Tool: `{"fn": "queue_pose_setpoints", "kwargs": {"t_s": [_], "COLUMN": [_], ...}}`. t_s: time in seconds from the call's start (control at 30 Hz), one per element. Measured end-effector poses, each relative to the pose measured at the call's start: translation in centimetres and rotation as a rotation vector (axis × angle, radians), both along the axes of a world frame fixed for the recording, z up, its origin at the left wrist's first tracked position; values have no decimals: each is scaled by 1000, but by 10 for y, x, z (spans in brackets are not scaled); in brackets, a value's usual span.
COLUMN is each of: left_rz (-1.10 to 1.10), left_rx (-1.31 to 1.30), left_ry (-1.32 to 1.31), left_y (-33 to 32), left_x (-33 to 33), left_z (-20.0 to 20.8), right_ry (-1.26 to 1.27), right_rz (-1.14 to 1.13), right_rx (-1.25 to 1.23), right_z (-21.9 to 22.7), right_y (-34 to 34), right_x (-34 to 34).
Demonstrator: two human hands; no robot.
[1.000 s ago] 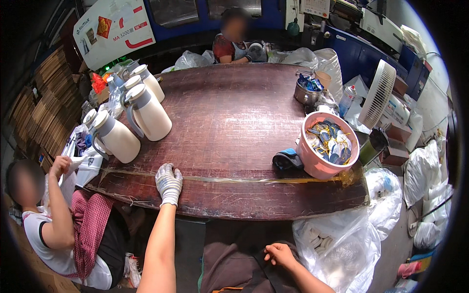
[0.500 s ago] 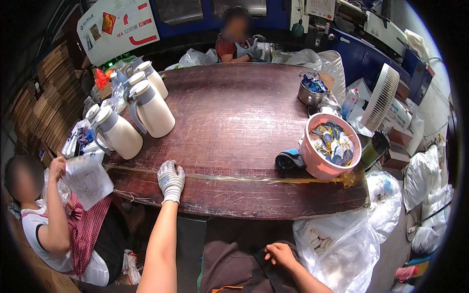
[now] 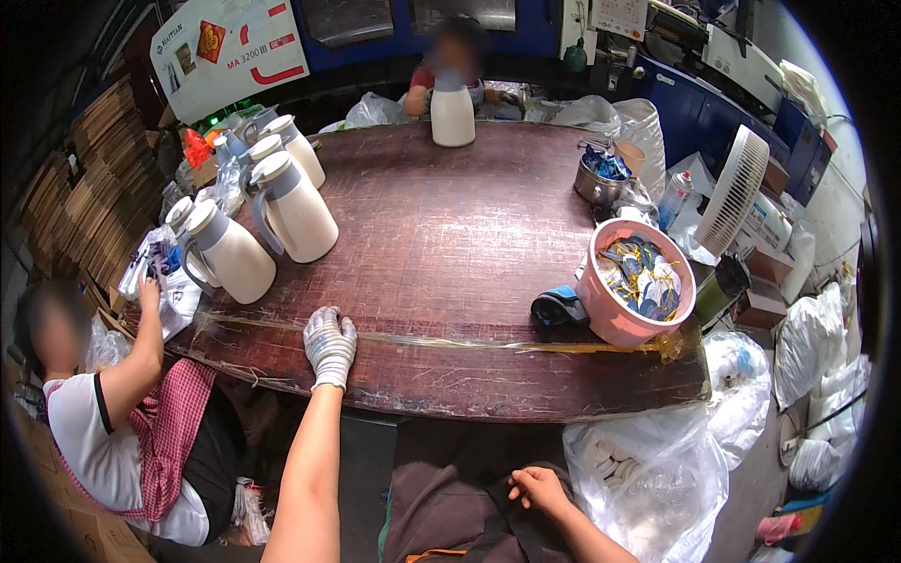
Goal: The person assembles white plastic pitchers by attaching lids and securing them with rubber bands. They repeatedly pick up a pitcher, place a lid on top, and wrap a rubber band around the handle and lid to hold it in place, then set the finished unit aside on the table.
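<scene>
My left hand (image 3: 329,348), in a striped knitted glove, lies on the dark wooden table (image 3: 450,216) near its front edge, across a strip of clear tape. Its fingers rest on the wood and nothing is in them. Bare and loosely bent, my right hand (image 3: 539,487) hangs above my lap, and I see nothing in it. Left of my gloved hand stand several cream jugs with grey lids and handles; the nearest jug (image 3: 236,258) is closest to it. Across the table another jug (image 3: 452,114) stands upright at the far edge, before a co-worker.
A pink bucket (image 3: 601,296) of tags with gold strings stands at the right, beside a blue-and-black tape dispenser (image 3: 558,308). Behind it are a metal pot (image 3: 598,190) and a white fan (image 3: 730,192). A seated co-worker (image 3: 131,413) reaches to plastic bags at the left.
A jug now stands at the far edge before the far co-worker. The co-worker at the left has lowered the printed sheet out of sight and reaches to the bags. My hands have stayed put.
</scene>
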State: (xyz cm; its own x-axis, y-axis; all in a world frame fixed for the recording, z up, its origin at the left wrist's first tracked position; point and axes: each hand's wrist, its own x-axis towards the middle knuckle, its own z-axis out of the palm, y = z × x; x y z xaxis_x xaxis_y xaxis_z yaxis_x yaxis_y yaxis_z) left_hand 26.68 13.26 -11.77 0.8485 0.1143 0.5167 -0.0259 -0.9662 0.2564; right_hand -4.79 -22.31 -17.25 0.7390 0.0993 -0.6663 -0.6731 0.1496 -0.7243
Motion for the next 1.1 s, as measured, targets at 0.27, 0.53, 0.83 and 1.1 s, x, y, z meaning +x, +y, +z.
{"fn": "queue_pose_setpoints", "kwargs": {"t_s": [0.27,0.53,0.83,1.1], "left_rz": [-9,-22,16,-36], "left_rx": [22,7,64,-131], "left_ry": [-42,35,-92,-52], "left_y": [0,-7,-8,2], "left_x": [0,3,5,-6], "left_z": [-1,2,5,0], "right_ry": [31,-576,-1178,-977], "right_rz": [14,141,-327,17], "right_rx": [3,-166,-390,-145], "right_z": [5,92,146,125], "right_y": [2,30,-20,38], "right_x": [1,105,334,325]}}
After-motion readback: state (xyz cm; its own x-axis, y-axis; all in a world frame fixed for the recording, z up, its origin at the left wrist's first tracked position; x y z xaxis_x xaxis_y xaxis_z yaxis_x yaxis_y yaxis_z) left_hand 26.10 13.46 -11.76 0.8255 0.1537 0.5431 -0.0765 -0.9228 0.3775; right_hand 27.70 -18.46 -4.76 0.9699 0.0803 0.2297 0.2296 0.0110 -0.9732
